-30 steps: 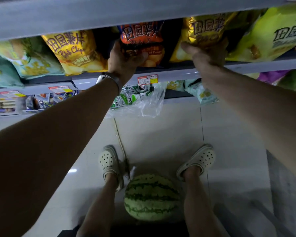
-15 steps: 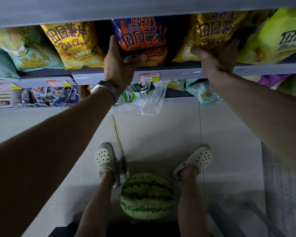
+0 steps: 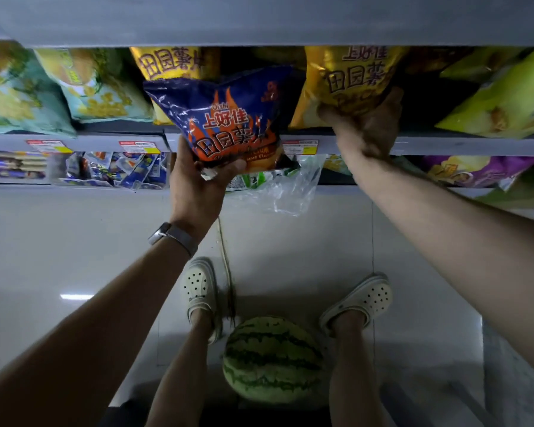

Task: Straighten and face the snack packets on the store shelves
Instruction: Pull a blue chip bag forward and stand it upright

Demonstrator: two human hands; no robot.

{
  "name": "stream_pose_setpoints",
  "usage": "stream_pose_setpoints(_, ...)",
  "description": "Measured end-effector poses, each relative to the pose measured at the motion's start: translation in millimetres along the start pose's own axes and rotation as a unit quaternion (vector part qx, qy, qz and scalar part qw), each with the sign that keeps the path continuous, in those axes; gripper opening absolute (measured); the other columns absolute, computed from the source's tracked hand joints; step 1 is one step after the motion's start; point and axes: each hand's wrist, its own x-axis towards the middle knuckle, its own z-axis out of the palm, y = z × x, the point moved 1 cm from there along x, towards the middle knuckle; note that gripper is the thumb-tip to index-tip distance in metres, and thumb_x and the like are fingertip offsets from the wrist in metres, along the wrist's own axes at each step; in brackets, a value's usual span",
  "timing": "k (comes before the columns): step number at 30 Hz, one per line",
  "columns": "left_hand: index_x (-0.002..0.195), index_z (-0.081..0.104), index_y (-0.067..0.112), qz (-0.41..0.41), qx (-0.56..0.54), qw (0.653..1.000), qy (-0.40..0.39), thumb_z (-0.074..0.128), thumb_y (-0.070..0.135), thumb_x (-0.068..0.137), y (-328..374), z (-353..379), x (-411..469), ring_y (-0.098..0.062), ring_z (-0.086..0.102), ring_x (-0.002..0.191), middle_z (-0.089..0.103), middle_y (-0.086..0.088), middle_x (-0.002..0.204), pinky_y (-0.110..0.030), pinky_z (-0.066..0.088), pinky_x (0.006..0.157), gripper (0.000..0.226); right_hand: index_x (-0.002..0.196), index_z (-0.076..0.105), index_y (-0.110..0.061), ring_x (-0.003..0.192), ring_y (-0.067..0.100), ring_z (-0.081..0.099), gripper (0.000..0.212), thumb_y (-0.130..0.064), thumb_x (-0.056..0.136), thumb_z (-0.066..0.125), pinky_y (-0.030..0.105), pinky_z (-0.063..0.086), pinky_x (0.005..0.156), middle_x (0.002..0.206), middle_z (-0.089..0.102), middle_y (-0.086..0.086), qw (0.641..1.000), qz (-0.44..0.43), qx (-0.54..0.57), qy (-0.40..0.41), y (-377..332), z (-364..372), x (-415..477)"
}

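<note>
Grey metal shelf (image 3: 444, 146): left hand (image 3: 195, 186) pinches tilted blue-orange foil chip bag (image 3: 228, 118), right hand (image 3: 367, 127) grips yellow foil bag (image 3: 352, 75); next, reseat blue upright.

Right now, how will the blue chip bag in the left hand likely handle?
The blue chip bag is probably light: the left hand grips it by its bottom edge alone. Its puffed, creased film looks floppy, so it may sag or tilt. The glossy surface could slip in a loose pinch.
</note>
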Motion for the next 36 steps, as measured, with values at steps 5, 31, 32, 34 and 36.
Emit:
stream_pose_setpoints(5,0.131,0.05,0.045,-0.031,0.0,0.999,0.013,0.089,0.047,0.073,-3.2,-24.5,-2.9,-0.021,0.068,0.119,0.07,0.004,0.13,-0.055,0.057,0.099,0.07,0.161,0.022,-0.006,0.145,0.03,0.039,0.124,-0.048,0.067,0.092,0.031,0.032,0.114,0.16,0.039,0.011,0.999,0.025,-0.01,-0.043,-18.7,32.4,-15.5)
stream_pose_setpoints(31,0.134,0.053,0.026,-0.062,0.01,0.998,-0.011,0.085,0.052,0.071,6.7,-18.8,-17.0,-0.02,0.067,0.118,0.067,-0.005,0.132,-0.046,0.059,0.098,0.076,0.162,0.023,-0.01,0.146,0.034,0.035,0.124,-0.064,0.069,0.086,0.044,0.033,0.12,0.16,0.036,0.013,0.995,-0.01,-0.054,-0.079,-26.1,51.8,-38.3)
stream_pose_setpoints(32,0.136,0.052,0.023,-0.059,0.009,0.998,-0.015,0.086,0.049,0.073,11.5,-14.3,-19.0,-0.017,0.068,0.117,0.069,0.002,0.128,-0.046,0.059,0.099,0.075,0.159,0.029,-0.01,0.142,0.033,0.04,0.116,-0.063,0.071,0.084,0.045,0.036,0.118,0.155,0.042,0.013,0.996,-0.025,-0.037,-0.082,-21.6,44.9,-42.6)
stream_pose_setpoints(34,0.137,0.052,0.015,-0.059,0.018,0.998,-0.021,0.088,0.037,0.079,19.4,-2.5,-22.1,0.002,0.065,0.112,0.066,0.022,0.118,-0.036,0.058,0.099,0.072,0.147,0.046,-0.012,0.129,0.028,0.051,0.091,-0.058,0.077,0.08,0.045,0.046,0.107,0.141,0.054,0.009,0.994,-0.054,-0.004,-0.09,-9.9,28.6,-53.9)
stream_pose_setpoints(36,0.138,0.052,0.008,-0.055,0.034,0.997,-0.03,0.088,0.026,0.083,27.2,14.1,-26.0,0.022,0.058,0.101,0.058,0.029,0.112,-0.018,0.056,0.094,0.068,0.137,0.052,-0.015,0.119,0.023,0.056,0.069,-0.052,0.084,0.076,0.042,0.051,0.098,0.129,0.06,0.004,0.991,-0.074,0.011,-0.109,4.2,9.2,-66.0)
